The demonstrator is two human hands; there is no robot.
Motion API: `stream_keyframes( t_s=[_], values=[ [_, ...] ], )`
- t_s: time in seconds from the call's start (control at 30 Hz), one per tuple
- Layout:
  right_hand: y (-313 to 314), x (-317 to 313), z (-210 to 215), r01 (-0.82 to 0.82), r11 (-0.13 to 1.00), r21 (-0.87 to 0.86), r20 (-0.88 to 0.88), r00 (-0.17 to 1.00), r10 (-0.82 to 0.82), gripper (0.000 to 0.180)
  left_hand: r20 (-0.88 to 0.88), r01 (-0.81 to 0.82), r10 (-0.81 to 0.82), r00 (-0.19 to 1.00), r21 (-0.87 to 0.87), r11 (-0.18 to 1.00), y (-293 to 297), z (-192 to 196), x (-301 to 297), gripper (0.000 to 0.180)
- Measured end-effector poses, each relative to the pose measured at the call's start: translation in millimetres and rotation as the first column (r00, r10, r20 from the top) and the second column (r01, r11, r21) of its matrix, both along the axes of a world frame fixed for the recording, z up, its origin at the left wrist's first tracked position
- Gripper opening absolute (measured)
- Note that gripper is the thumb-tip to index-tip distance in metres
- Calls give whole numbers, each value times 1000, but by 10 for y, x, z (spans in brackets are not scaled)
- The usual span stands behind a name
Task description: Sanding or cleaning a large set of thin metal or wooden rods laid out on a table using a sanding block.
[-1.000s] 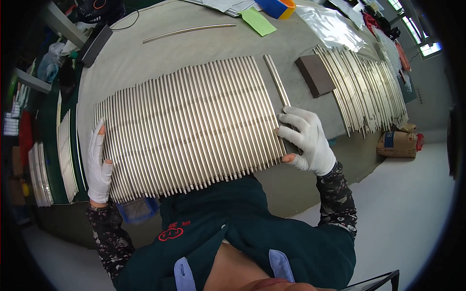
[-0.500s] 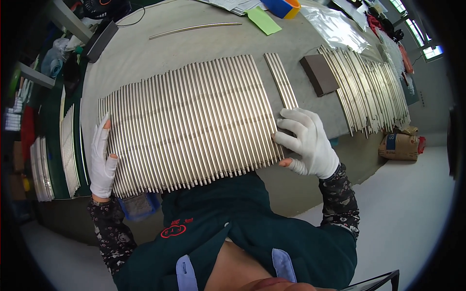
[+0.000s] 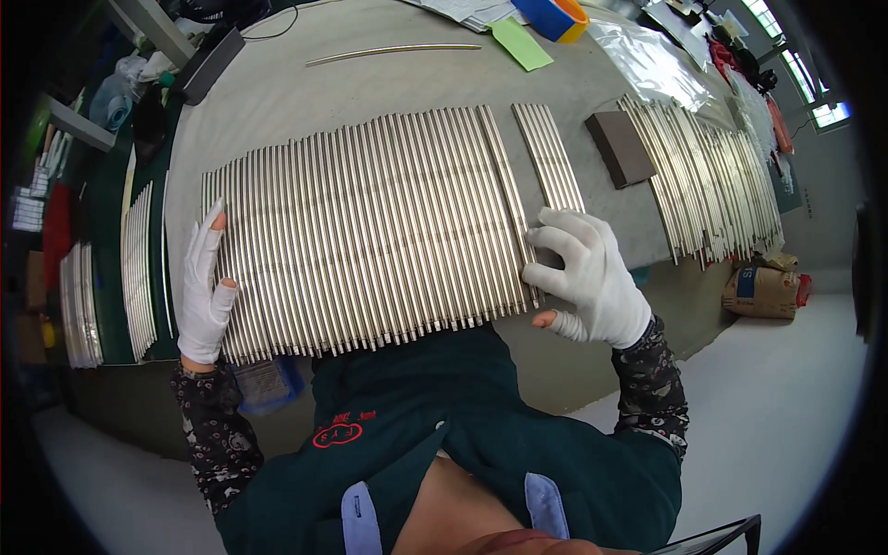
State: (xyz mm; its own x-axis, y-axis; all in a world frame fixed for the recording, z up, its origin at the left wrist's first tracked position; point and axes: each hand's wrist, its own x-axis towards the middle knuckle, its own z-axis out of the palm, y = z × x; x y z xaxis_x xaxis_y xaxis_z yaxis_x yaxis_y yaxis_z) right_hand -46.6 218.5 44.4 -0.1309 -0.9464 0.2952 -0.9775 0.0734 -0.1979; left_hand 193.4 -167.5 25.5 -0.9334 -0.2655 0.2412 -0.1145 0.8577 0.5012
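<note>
A wide row of silver metal rods (image 3: 370, 231) lies side by side on the grey worktop, near ends poking past its front edge. My left hand (image 3: 205, 296), in a white glove with bare thumb and fingertip, rests along the row's left side, fingers stretched out. At the row's right edge, one rod (image 3: 505, 190) stands slightly apart from the others. My gloved right hand (image 3: 592, 277) is beside it, fingers bent and spread, fingertips at or near that rod, thumb apart. Beyond this hand lies a small group of rods (image 3: 548, 153), its near ends hidden by the hand.
A dark brown block (image 3: 620, 148) sits against a looser pile of rods (image 3: 708, 185) on the right. One long thin rod (image 3: 398, 52) lies at the back, near a green paper (image 3: 521, 44) and a blue-and-orange tape roll (image 3: 555, 17). More rods (image 3: 139, 277) lie at far left.
The small group of rods on the right looks wider. A narrow gap now shows beside the row's rightmost rod. My right thumb has come away from the rod ends. The whole view has shifted slightly.
</note>
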Motion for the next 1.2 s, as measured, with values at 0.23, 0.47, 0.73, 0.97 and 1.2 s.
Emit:
stream_keyframes(
  t_s=[0.23, 0.47, 0.73, 0.97, 1.2],
  values=[
    [-48, 50, -3, -20, 1000, 11, 12, 1000, 20, 55, 19, -26, 26, 999, 23, 999, 28, 15, 0, 85],
    [-136, 76, 82, -71, 995, 65, -5, 997, 72, 55, 4, -21, 21, 1000, 16, 1000, 52, 43, -15, 87],
    [-195, 133, 114, -71, 989, 127, 3, 997, 72, 50, -11, -21, 21, 1000, 16, 1000, 47, 14, -15, 84],
    [-237, 165, 88, -100, 991, 85, -14, 995, 101, 54, -32, 7, -6, 999, 14, 1000, 31, 11, -28, 79],
    [-337, 171, 151, -144, 987, 65, 11, 990, 143, 52, -20, -3, 3, 1000, 32, 999, 36, 5, -30, 80]
  ],
)
